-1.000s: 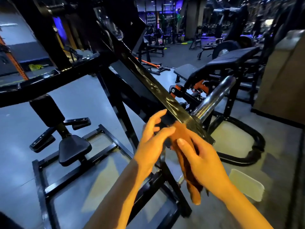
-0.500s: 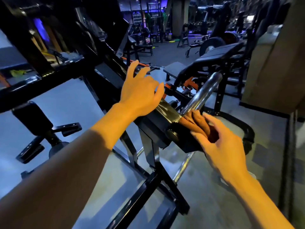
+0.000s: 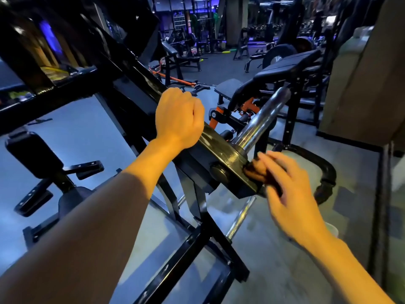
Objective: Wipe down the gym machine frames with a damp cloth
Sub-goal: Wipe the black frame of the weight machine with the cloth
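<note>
Gripping frame arm [image 3: 219,148], left hand [image 3: 178,116]; right hand [image 3: 289,194] pressing cloth [image 3: 255,170].

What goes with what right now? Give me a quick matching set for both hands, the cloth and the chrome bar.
Things:
1. left hand
2. right hand
3. cloth
4. chrome bar

States:
A. sticks out from the end of the black frame arm, toward the benches
B. wrapped over the top of the frame arm
C. orange-brown, pressed against the arm's end
D. blurred, fingers on the cloth

Pairs: 1-B, 2-D, 3-C, 4-A
</note>
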`<action>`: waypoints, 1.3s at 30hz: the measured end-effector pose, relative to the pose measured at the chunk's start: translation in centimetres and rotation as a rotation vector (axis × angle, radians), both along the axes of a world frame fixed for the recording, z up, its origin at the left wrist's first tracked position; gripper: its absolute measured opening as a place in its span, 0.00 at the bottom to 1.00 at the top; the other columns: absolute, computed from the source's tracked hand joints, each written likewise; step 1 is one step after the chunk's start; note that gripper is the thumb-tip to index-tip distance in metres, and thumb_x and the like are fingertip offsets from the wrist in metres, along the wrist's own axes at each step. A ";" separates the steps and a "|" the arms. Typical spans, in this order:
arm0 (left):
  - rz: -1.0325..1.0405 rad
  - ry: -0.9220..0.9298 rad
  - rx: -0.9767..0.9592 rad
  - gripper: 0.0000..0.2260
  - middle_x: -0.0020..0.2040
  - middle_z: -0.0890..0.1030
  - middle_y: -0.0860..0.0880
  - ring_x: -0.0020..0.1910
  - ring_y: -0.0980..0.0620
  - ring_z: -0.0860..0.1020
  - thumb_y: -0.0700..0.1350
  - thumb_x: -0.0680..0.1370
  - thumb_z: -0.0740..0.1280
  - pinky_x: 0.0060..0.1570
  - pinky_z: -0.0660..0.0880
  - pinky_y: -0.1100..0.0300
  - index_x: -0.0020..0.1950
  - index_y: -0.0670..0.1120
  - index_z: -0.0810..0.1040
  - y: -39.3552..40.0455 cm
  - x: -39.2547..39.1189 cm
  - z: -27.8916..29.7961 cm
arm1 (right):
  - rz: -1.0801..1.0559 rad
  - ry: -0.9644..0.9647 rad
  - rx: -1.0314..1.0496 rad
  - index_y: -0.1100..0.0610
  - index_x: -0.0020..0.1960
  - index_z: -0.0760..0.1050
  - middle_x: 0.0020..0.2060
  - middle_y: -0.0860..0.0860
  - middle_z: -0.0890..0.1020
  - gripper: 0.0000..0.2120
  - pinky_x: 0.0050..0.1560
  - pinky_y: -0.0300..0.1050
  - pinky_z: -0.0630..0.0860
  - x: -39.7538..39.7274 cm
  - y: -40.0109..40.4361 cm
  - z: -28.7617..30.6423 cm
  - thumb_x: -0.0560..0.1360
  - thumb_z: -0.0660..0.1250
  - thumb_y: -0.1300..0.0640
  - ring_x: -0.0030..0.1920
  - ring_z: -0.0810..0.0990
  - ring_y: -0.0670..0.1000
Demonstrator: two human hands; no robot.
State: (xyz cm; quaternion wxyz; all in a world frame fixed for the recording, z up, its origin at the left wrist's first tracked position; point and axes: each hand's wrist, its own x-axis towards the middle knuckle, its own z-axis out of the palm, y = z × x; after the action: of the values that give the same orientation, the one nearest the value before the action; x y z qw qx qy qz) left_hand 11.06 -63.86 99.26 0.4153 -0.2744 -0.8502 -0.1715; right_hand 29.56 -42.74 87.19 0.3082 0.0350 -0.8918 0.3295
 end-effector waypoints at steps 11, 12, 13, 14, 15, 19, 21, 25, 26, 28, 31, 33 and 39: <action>0.013 -0.018 0.070 0.20 0.27 0.58 0.48 0.30 0.51 0.53 0.43 0.83 0.55 0.42 0.55 0.55 0.30 0.45 0.58 0.3 -0.2 -0.4 | 0.125 -0.024 0.009 0.43 0.82 0.61 0.79 0.39 0.62 0.28 0.63 0.29 0.71 -0.7 -0.7 -0.1 0.84 0.64 0.56 0.71 0.70 0.38; 0.019 -0.023 0.082 0.20 0.27 0.58 0.48 0.29 0.51 0.54 0.43 0.83 0.55 0.41 0.55 0.55 0.30 0.45 0.58 0.3 -0.2 -0.4 | 0.137 -0.003 0.049 0.44 0.82 0.62 0.78 0.40 0.63 0.27 0.60 0.31 0.74 -0.5 -1.1 0.0 0.84 0.64 0.53 0.68 0.72 0.40; 0.020 -0.030 0.090 0.21 0.27 0.58 0.47 0.29 0.51 0.54 0.42 0.83 0.55 0.41 0.55 0.55 0.30 0.45 0.58 0.3 -0.2 -0.5 | 0.156 0.020 0.094 0.45 0.82 0.63 0.77 0.41 0.64 0.27 0.60 0.33 0.76 0.0 -1.4 -0.2 0.84 0.65 0.51 0.68 0.73 0.42; 0.014 -0.034 0.095 0.21 0.27 0.59 0.47 0.29 0.51 0.54 0.42 0.83 0.55 0.41 0.56 0.55 0.30 0.45 0.58 0.3 -0.3 -0.5 | 0.170 0.036 0.126 0.46 0.81 0.64 0.77 0.42 0.65 0.27 0.61 0.36 0.76 0.5 -1.4 -0.6 0.84 0.65 0.50 0.69 0.74 0.44; 0.013 -0.035 0.101 0.21 0.27 0.59 0.47 0.29 0.51 0.55 0.42 0.83 0.55 0.41 0.57 0.54 0.30 0.44 0.58 0.3 -0.3 -0.6 | 0.165 0.040 0.135 0.46 0.81 0.65 0.77 0.43 0.66 0.27 0.62 0.39 0.77 1.1 -1.1 -1.1 0.84 0.65 0.51 0.69 0.75 0.46; 0.027 -0.044 0.122 0.20 0.28 0.59 0.48 0.30 0.52 0.55 0.43 0.83 0.54 0.41 0.61 0.51 0.30 0.43 0.59 0.1 -0.5 -0.7 | -0.003 0.082 0.034 0.50 0.79 0.70 0.75 0.42 0.72 0.23 0.67 0.45 0.78 -0.3 -0.3 -0.6 0.84 0.64 0.53 0.70 0.75 0.43; 0.034 -0.050 0.123 0.21 0.28 0.60 0.48 0.30 0.52 0.55 0.44 0.83 0.53 0.41 0.62 0.50 0.30 0.41 0.61 0.1 -0.6 -0.8 | 0.042 0.093 -0.038 0.47 0.77 0.69 0.67 0.31 0.75 0.22 0.64 0.33 0.75 -1.2 -1.6 0.8 0.84 0.65 0.54 0.65 0.75 0.33; 0.014 -0.042 0.109 0.21 0.27 0.62 0.47 0.30 0.51 0.56 0.43 0.83 0.53 0.43 0.59 0.55 0.30 0.41 0.63 0.0 -0.9 -1.0 | 0.032 0.113 0.085 0.41 0.76 0.68 0.56 0.43 0.83 0.24 0.42 0.46 0.81 0.9 -1.7 0.2 0.82 0.68 0.49 0.46 0.81 0.50; 0.024 -0.029 0.106 0.21 0.28 0.62 0.47 0.31 0.50 0.57 0.43 0.83 0.53 0.43 0.59 0.55 0.30 0.41 0.63 -0.1 -0.8 -1.1 | 0.009 0.126 0.120 0.41 0.76 0.70 0.54 0.44 0.84 0.23 0.39 0.49 0.81 1.3 -1.1 0.1 0.81 0.68 0.48 0.44 0.81 0.52; 0.037 -0.027 0.104 0.21 0.29 0.63 0.48 0.33 0.49 0.59 0.44 0.83 0.52 0.44 0.60 0.55 0.31 0.41 0.64 0.0 -0.9 -1.2 | -0.010 0.118 0.116 0.38 0.68 0.72 0.49 0.42 0.82 0.15 0.34 0.50 0.79 0.6 -0.5 0.6 0.82 0.66 0.48 0.41 0.78 0.52; 0.039 -0.050 0.121 0.21 0.30 0.65 0.47 0.35 0.48 0.61 0.46 0.84 0.51 0.46 0.64 0.52 0.32 0.41 0.66 -0.1 -0.9 -1.2 | 0.016 0.092 0.114 0.36 0.65 0.72 0.49 0.38 0.80 0.11 0.35 0.43 0.75 -1.1 -2.3 1.6 0.84 0.64 0.48 0.40 0.73 0.47; 0.035 -0.057 0.131 0.21 0.31 0.68 0.45 0.36 0.46 0.63 0.46 0.84 0.51 0.49 0.66 0.50 0.33 0.40 0.68 -0.1 -1.0 -1.3 | -0.018 0.100 0.140 0.42 0.73 0.73 0.58 0.36 0.81 0.20 0.37 0.31 0.68 -0.7 -2.9 1.2 0.82 0.67 0.49 0.41 0.71 0.45; 0.017 -0.048 0.167 0.22 0.32 0.71 0.43 0.36 0.43 0.68 0.47 0.83 0.52 0.47 0.67 0.48 0.33 0.39 0.71 0.0 -1.0 -1.4 | -0.064 0.003 0.175 0.36 0.61 0.72 0.43 0.36 0.78 0.07 0.33 0.41 0.70 -1.0 -1.8 2.6 0.86 0.59 0.45 0.41 0.70 0.48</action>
State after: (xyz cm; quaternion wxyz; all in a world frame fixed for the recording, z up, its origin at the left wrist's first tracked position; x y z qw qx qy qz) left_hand 10.04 -63.87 97.88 0.4179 -0.2276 -0.8448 -0.2447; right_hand 28.55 -44.54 89.75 0.3157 0.0336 -0.9173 0.2404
